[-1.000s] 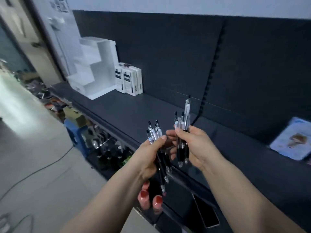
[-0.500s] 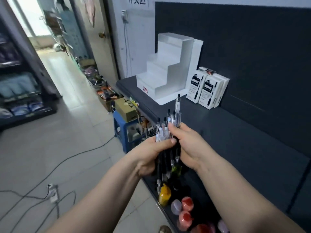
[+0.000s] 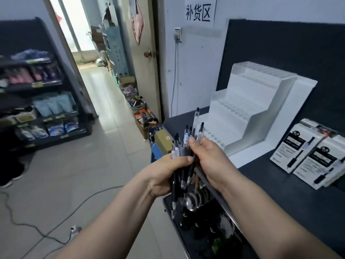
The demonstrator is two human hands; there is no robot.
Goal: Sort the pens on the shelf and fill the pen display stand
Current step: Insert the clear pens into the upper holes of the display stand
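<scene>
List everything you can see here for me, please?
pens: a bunch, black and clear, held in both hands
stand: one, white, stepped, slots empty, on the shelf
shelf: one, dark, at right
boxes: at least two, white with black labels, right of the stand
sign: one, white with dark characters, on the wall
socket: one, white, on the wall under the sign
door: one, beige, open beside the corridor
rack: one, dark, with blue and pink packets, at left
cable: dark, across the floor
left hand: one, gripping the pens low
right hand: one, gripping the pens higher
</scene>
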